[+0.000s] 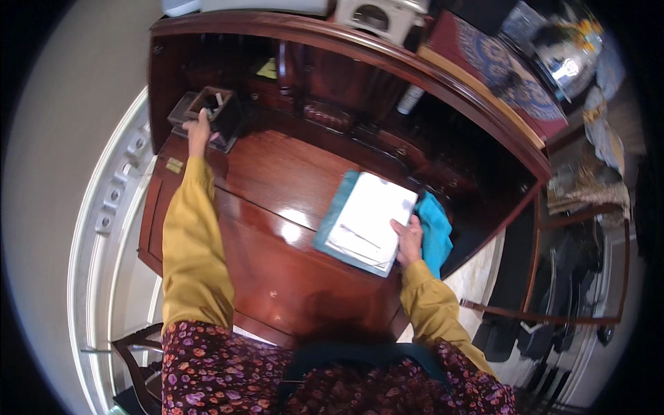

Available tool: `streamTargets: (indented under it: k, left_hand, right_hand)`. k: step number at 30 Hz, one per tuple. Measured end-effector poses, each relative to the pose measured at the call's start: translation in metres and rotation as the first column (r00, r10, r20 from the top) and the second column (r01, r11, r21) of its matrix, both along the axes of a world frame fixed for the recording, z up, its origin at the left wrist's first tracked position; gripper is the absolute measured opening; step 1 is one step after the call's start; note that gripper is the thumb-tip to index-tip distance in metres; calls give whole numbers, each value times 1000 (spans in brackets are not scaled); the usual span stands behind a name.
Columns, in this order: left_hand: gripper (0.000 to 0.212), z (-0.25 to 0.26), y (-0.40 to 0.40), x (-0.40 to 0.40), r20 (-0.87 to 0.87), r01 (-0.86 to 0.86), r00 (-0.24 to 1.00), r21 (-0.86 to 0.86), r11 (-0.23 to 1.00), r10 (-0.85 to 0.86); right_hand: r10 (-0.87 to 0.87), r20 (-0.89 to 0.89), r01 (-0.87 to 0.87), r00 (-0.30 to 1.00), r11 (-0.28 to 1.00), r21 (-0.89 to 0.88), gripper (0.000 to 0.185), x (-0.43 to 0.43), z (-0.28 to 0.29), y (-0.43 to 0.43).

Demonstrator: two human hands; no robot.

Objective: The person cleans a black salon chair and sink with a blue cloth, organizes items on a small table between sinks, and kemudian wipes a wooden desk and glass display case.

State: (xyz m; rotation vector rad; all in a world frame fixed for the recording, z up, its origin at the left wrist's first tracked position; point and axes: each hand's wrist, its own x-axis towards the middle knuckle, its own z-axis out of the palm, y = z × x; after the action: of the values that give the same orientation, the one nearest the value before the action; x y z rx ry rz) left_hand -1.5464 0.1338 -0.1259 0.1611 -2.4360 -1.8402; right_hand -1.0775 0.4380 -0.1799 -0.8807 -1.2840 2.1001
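Observation:
My left hand [198, 132] reaches to the near side of a dark wooden box [224, 116] with an open top compartment holding small items, at the desk's back left. Whether its fingers grip the box or an item in it is unclear. My right hand [409, 239] lies at the right edge of white papers [371, 218], thumb on top, fingers hidden. Under the papers shows a teal folder or cover [332, 218]. Just right of that hand is a crumpled turquoise cloth [434, 228]. All this is on the wooden writing surface [270, 171] of a bureau desk.
Cubbyholes and small drawers line the desk's back, with a yellow paper [268, 69] and a white cylinder [410, 99] there. On the top ledge are a patterned box [498, 72] and a white ornament [378, 18]. A wooden chair [137, 363] stands lower left; wall sockets [115, 195] are at left.

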Motion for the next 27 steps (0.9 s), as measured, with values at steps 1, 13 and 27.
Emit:
streamTargets:
  k: [1, 13, 27]
  left_hand:
    - [70, -7, 33, 47, 18, 186, 981, 168, 968, -192]
    - [47, -13, 33, 391, 248, 200, 657, 853, 481, -712]
    - [47, -7, -44, 406, 245, -89, 898, 915, 393, -366]
  right_hand:
    - [-55, 13, 55, 998, 998, 24, 40, 15, 4, 3]
    - [726, -37, -717, 687, 685, 130, 52, 8, 108, -42]
    - [-135, 528, -542, 838, -108, 833, 44, -57, -25, 7]
